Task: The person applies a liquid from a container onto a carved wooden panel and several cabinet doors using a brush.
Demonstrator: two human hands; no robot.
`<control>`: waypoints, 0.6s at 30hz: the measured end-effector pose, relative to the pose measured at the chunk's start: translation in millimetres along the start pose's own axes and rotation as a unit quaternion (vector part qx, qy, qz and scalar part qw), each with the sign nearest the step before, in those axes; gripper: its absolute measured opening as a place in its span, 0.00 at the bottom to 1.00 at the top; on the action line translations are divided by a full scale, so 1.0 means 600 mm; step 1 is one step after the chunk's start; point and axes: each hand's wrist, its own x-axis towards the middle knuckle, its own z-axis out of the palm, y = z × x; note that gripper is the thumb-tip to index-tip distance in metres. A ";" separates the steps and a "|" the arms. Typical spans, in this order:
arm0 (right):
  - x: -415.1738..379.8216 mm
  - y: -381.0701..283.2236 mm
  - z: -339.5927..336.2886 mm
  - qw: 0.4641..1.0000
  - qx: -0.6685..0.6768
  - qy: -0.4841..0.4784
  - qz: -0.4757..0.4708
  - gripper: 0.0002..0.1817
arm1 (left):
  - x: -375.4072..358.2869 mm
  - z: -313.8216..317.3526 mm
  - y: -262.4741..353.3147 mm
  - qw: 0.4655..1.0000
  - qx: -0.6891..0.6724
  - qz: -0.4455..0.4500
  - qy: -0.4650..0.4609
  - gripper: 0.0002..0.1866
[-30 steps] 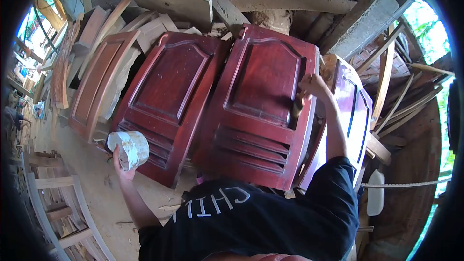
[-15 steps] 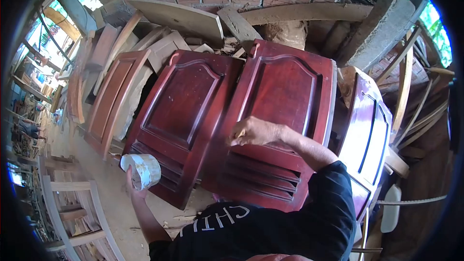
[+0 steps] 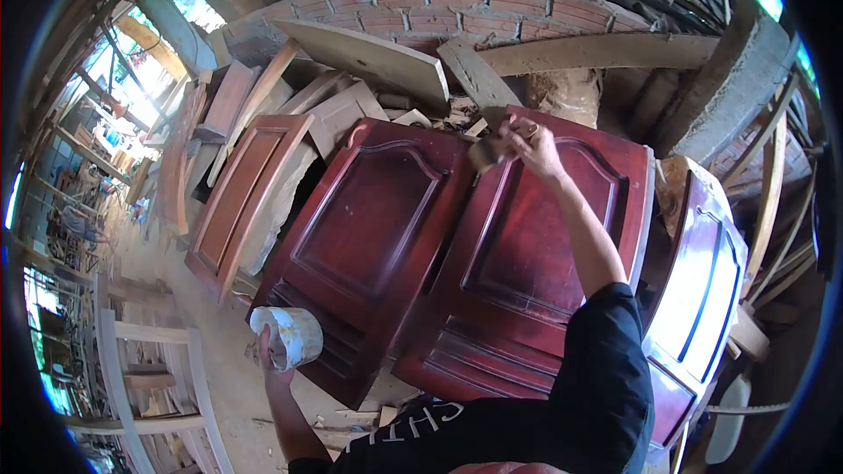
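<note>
My right hand (image 3: 537, 147) is closed around a paintbrush (image 3: 485, 156), held at the upper left edge of a dark red cabinet door (image 3: 549, 219) with an arched raised panel. The bristles point left, slightly blurred. At lower left, my left hand (image 3: 274, 367) grips a white plastic tub (image 3: 303, 338) stained with paint; its mouth faces left toward me. That tub overlaps the bottom corner of a second dark red door (image 3: 369, 197), which leans beside the first. Both doors stand tilted back, with slatted louvres in their lower parts.
A brown panel door (image 3: 241, 193) leans at the left. Farther right stands a glossy door (image 3: 694, 272) reflecting bright light. Behind are loose boards (image 3: 369, 57), a low brick wall (image 3: 439, 4) and a concrete post (image 3: 724, 79). A wooden frame (image 3: 158, 377) lies at lower left.
My right hand with the brush has moved up from the middle of the right door to its top left edge. The view has shifted, and the tub stays in my left hand.
</note>
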 end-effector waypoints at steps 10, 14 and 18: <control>0.048 0.035 -0.163 0.843 -0.395 0.347 -0.116 0.03 | 0.036 -0.058 -0.020 0.998 0.048 0.050 -0.004 0.33; 0.110 0.055 -0.074 0.951 -0.129 0.274 -0.065 0.07 | 0.004 0.016 0.006 0.999 0.025 0.005 -0.031 0.33; 0.143 0.140 -0.024 0.954 -0.121 0.272 0.034 0.09 | 0.004 0.023 0.015 0.999 0.041 -0.001 -0.034 0.33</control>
